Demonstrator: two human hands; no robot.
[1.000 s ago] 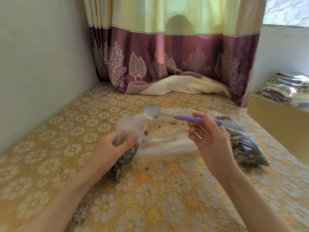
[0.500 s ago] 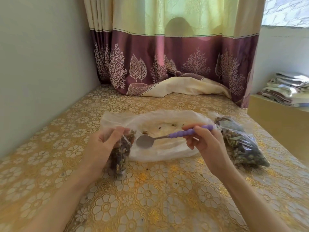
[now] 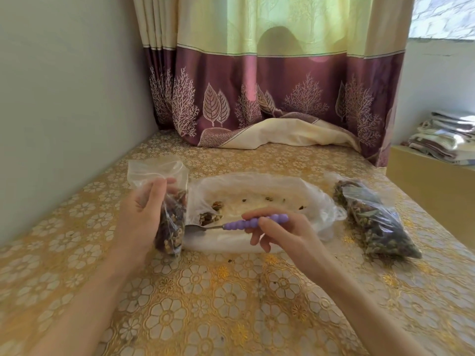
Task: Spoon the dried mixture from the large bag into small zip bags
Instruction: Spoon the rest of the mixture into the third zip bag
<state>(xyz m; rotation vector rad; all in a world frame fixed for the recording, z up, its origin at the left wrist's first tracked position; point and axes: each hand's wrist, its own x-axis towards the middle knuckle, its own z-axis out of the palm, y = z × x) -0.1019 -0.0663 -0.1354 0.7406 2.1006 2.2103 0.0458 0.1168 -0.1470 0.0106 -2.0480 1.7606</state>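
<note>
Gold floral cloth covers the table, which sits in a corner with a plain wall to the left and a purple-and-yellow curtain at the far edge. At the centre lies the large bag, flattened and spread wide, probably to let the spoon reach in; only a few scraps of dried mixture remain, gathered toward its left end.

The left hand grips a small zip bag upright just left of the large bag, fingers curled round its middle. Its lower half is packed with mixture and its mouth stands clear above the hand, seemingly held ready for another spoonful.

The right hand pinches the purple beaded handle of a spoon, which lies nearly level with its bowl pointing left, low at the large bag's near-left corner beside the last clump, apparently placed to scoop it.

To the right, apart from the rest, a filled zip bag lies on its side, seemingly set aside as done.
</note>
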